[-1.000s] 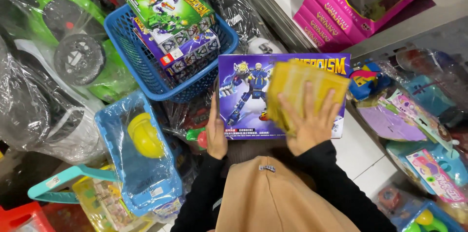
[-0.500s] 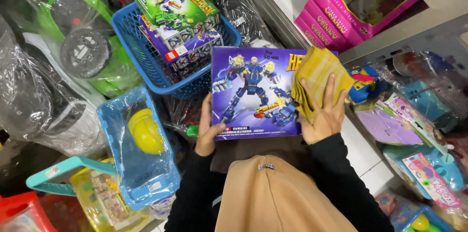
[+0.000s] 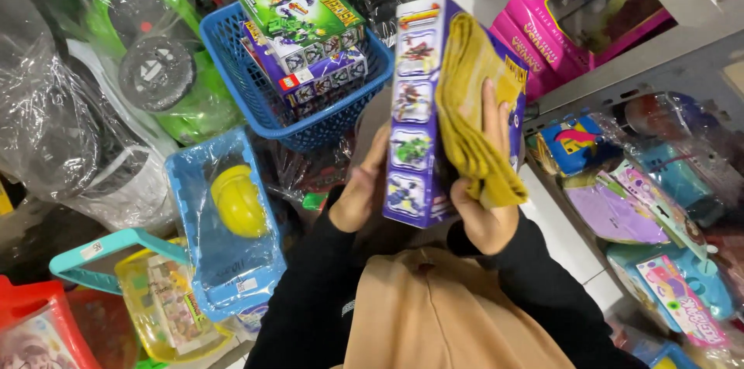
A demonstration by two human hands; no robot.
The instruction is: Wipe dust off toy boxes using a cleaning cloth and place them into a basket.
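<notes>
I hold a purple toy box [image 3: 415, 117] with robot pictures upright, its narrow side turned toward me. My left hand [image 3: 360, 187] grips the box at its lower left edge. My right hand [image 3: 484, 183] presses a folded yellow cloth [image 3: 473, 98] against the box's front face, fingers spread over the cloth. Black sleeves and a tan garment [image 3: 442, 315] fill the bottom of the view.
A blue plastic basket [image 3: 240, 90] holds green and purple toy boxes [image 3: 302, 28]. A plastic-wrapped green ride-on car [image 3: 155, 59] is at left. A yellow helmet in a blue tray [image 3: 232, 206] lies below it. Pink boxed toys [image 3: 573, 20] and packaged toys [image 3: 651, 206] are at right.
The purple box has been turned from lying face-up to standing on edge and lifted closer. My right hand with the yellow cloth has stayed on its face.
</notes>
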